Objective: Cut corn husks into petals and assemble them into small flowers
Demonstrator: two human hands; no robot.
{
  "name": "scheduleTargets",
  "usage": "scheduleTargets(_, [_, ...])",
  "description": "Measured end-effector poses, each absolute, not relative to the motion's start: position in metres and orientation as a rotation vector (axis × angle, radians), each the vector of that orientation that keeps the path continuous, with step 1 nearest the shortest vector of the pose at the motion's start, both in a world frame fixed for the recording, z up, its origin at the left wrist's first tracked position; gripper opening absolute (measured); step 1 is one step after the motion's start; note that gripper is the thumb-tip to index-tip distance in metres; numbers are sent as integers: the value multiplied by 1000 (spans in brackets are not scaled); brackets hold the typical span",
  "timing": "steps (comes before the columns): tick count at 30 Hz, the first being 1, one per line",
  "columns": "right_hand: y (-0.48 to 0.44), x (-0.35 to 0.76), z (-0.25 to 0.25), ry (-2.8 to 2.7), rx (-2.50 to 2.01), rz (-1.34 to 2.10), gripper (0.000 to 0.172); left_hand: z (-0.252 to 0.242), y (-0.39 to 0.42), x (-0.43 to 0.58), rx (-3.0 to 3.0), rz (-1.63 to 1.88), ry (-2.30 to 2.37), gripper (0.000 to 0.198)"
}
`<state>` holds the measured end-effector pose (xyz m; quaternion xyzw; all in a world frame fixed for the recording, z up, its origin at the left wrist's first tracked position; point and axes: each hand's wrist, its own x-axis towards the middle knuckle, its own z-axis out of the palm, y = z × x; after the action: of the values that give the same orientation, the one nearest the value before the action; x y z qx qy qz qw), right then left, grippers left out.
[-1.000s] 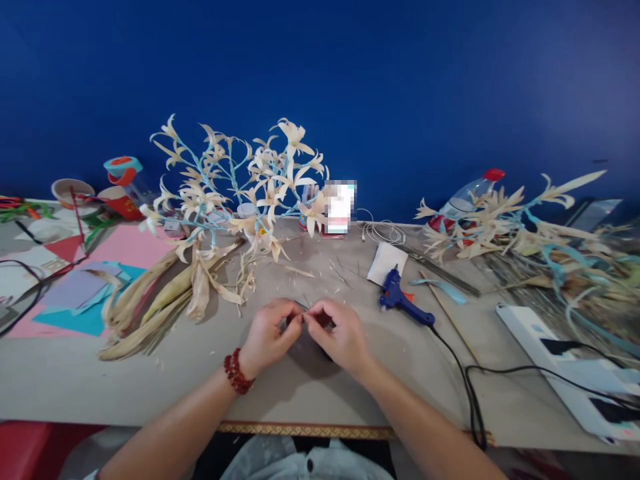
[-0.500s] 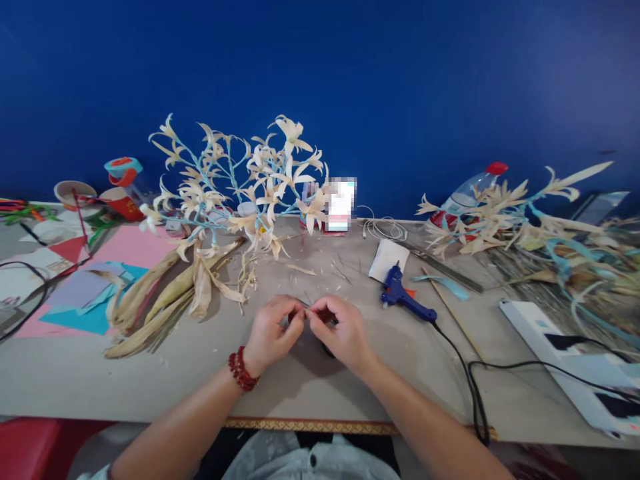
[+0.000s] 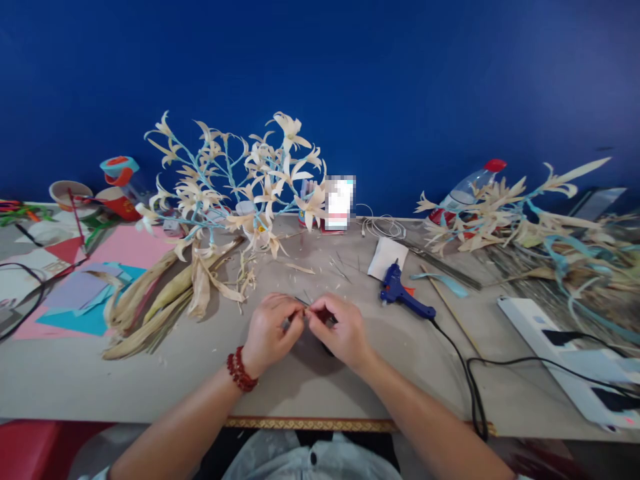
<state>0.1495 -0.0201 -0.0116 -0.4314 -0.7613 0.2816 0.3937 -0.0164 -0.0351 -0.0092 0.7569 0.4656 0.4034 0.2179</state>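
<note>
My left hand (image 3: 270, 331) and my right hand (image 3: 336, 331) meet over the middle of the grey table (image 3: 150, 373). Both are closed in a pinch on a small thin piece between the fingertips, too small to name. A dark object (image 3: 325, 349) lies partly hidden under my right hand. A red bead bracelet (image 3: 240, 371) is on my left wrist. A blue glue gun (image 3: 404, 299) lies just right of my right hand. Dried corn husks (image 3: 165, 300) lie to the left of my left hand.
A branch of husk flowers on light blue stems (image 3: 240, 180) stands at the back. More husk flowers (image 3: 505, 213) lie at right beside a plastic bottle (image 3: 467, 190). Coloured papers (image 3: 90, 280) are at left, cups (image 3: 120, 183) behind. A black cord (image 3: 473, 393) runs off the front edge. A white power strip (image 3: 565, 363) lies right.
Both hands stay pinched together at the same spot, with only small finger movement. The view has shifted slightly.
</note>
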Motion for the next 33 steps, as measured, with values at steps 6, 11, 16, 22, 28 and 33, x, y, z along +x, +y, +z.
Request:
scheduleTargets(6, [-20, 152, -5, -1819, -1107, 724, 13, -12, -32, -29, 1991, 1188, 1457, 16])
scheduleTargets(11, [-20, 148, -10, -1855, -1083, 725, 11, -9, -36, -18, 2011, 1167, 1298, 13])
scheduleTargets(16, [-19, 150, -11, -1828, -1088, 700, 10, -13, -35, -21, 1986, 1178, 1431, 14])
scheduleTargets(22, [-17, 154, -10, -1775, -1098, 780, 10, -10, -36, -26, 2008, 1183, 1330, 14])
scheduleTargets(28, [-18, 149, -10, -1925, -1110, 820, 7, -9, -38, -19, 2173, 1159, 1326, 13])
scheduleTargets(33, [-18, 149, -9, -2023, -1126, 784, 6, -11, -37, -20, 2284, 1138, 1344, 11])
